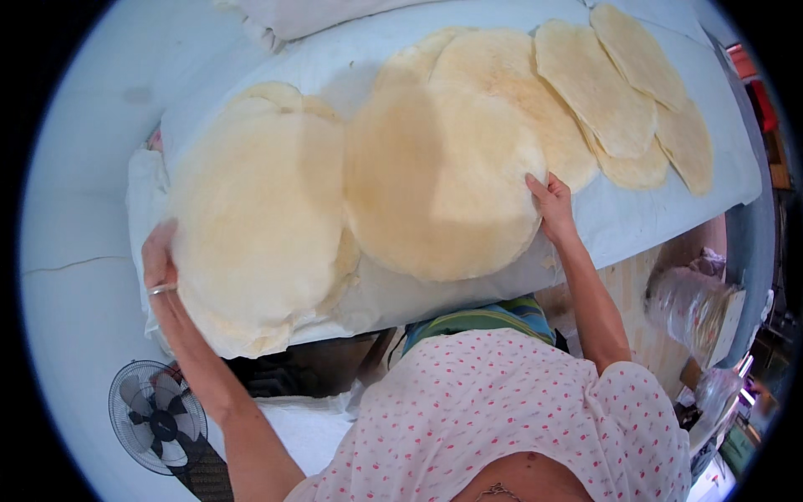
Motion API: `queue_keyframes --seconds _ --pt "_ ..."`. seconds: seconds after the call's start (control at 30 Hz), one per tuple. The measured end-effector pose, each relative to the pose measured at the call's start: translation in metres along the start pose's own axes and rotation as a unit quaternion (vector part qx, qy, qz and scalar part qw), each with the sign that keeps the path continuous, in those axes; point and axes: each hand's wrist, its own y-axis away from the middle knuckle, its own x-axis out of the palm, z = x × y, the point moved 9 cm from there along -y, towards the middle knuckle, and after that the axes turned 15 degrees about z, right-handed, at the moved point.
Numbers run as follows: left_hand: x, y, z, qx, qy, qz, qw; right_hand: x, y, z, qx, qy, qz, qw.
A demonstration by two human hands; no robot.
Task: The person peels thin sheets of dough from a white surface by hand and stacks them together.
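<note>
Two large, thin, pale round flatbreads lie side by side before me, their edges meeting or overlapping. My left hand (159, 255), slightly blurred and with a bracelet at the wrist, is closed on the outer left edge of the left flatbread (259, 226). Its fingertips are partly hidden. At the right edge of the middle flatbread (443, 184), my right hand (552, 201) pinches the rim between thumb and fingers. Other flatbread edges show beneath both rounds. More flatbreads (594, 88) overlap on the far right part of the table.
A white cloth (636, 222) covers the table. At the far edge lies a bundled white cloth (326, 12). A fan (159, 418) stands at the lower left. Beyond the table's right end are plastic-wrapped goods (690, 301). A white sack-like sheet (309, 431) lies beside my left arm.
</note>
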Motion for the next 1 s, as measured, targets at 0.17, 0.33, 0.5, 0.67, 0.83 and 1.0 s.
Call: queue_keyframes --seconds 0.17,0.33,0.5,0.67,0.83,1.0 --pt "-0.209 0.011 0.061 -0.101 -0.172 -0.103 0.974 -0.001 0.011 0.003 0.006 0.041 -0.007 0.999" --pt "-0.211 0.016 0.031 -0.038 -0.621 -0.307 0.720 0.011 0.022 0.022 0.009 -0.018 0.015 1.000" --pt "0.128 -0.025 0.035 0.187 -0.378 -0.028 0.906 0.024 0.037 0.040 0.004 -0.093 0.053 0.994" --pt "0.439 0.021 0.044 0.189 -0.100 0.298 0.930 0.047 0.034 0.043 0.014 0.017 0.088 0.996" --pt "0.534 0.033 0.043 0.130 -0.011 0.338 0.932 0.071 0.040 0.058 -0.029 0.055 0.132 0.989" --pt "0.554 0.036 0.060 0.041 0.152 0.388 0.908 0.067 0.043 0.059 -0.042 0.037 0.140 0.989"
